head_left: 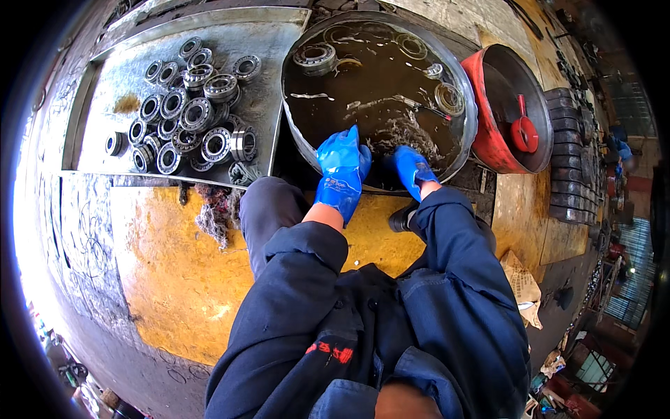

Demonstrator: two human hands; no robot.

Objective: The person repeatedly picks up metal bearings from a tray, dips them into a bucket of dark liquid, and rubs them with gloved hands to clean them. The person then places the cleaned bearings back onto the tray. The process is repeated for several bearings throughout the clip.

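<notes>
A round metal tub [292, 133] of murky brown liquid stands in front of me. My left hand [342, 171], in a blue rubber glove, is over its near edge with the fingers curled; whatever they hold is hidden. My right hand [413, 170], gloved alike, reaches into the tub, its fingers hidden in the liquid. Ripples and froth spread beside it. A roller bearing [315, 59] sits at the tub's far left, partly above the surface. Ring-shaped parts [449, 99] show along the right side, near a thin brush-like tool [419, 105].
Left of the tub, a metal tray [265, 43] carries a heap of bearings [197, 114]. A red drum [481, 105] holding a red round object [523, 133] stands right, beside stacked dark blocks [567, 153]. Rags [213, 220] lie by the tray; torn brown paper [522, 286] lies right.
</notes>
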